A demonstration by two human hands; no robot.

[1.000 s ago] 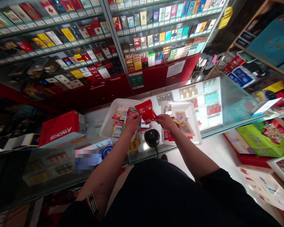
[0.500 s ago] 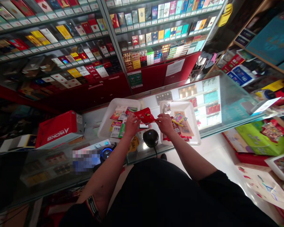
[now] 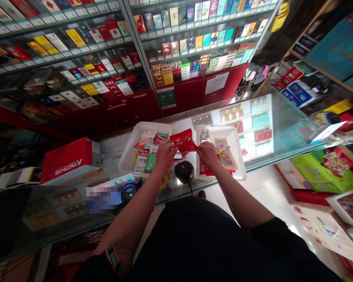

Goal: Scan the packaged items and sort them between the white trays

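Note:
Both my hands hold one red packet (image 3: pixel 182 141) above the glass counter (image 3: pixel 270 149). My left hand (image 3: pixel 164 154) pinches its left edge and my right hand (image 3: pixel 207 152) pinches its right edge. Just below the packet sits a black dome-shaped scanner (image 3: pixel 184 171). A white tray (image 3: pixel 131 145) to the left holds several small packets. Another white tray (image 3: pixel 235 145) to the right holds a few more, including a yellow one (image 3: pixel 221 146).
A red box (image 3: pixel 69 158) lies on the counter at the left, beside a device with a blue light (image 3: pixel 130 190). Shelves of cigarette packs (image 3: pixel 176 43) fill the wall behind. Boxes and a green carton (image 3: pixel 323 172) stand on the right.
The red packet dipped toward the scanner half a second ago and is now raised a little again. Both hands keep hold of it.

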